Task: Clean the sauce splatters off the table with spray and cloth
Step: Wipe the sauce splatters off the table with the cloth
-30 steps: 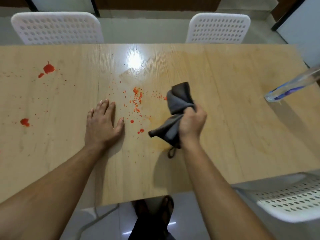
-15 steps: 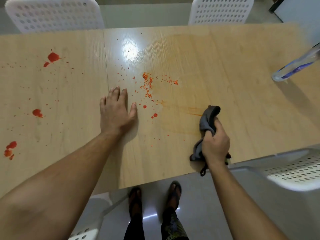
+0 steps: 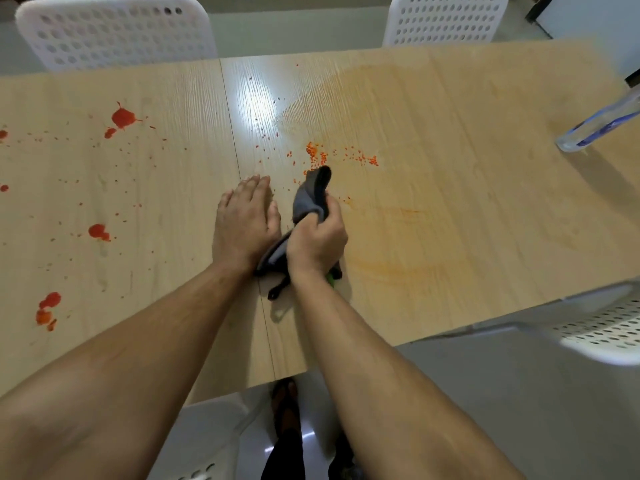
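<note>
My right hand (image 3: 317,242) grips a bunched dark grey cloth (image 3: 310,197) pressed on the wooden table (image 3: 450,209), right beside my left hand (image 3: 244,221), which lies flat with fingers together. Just beyond the cloth is a cluster of small red sauce droplets (image 3: 341,155). Bigger red sauce blobs (image 3: 123,117) mark the left half of the table, with more near the left edge. A faint orange smear (image 3: 408,213) streaks the wood right of the cloth. The clear spray bottle (image 3: 597,128) stands at the far right edge, partly cut off.
Two white perforated chairs (image 3: 114,32) stand behind the table's far side, and another white chair (image 3: 606,330) is at the near right. My feet show on the grey floor below the near table edge (image 3: 346,365).
My right hand carried the cloth from near the table's front edge back left and forward, next to my left hand. The left hand stayed flat on the table.
</note>
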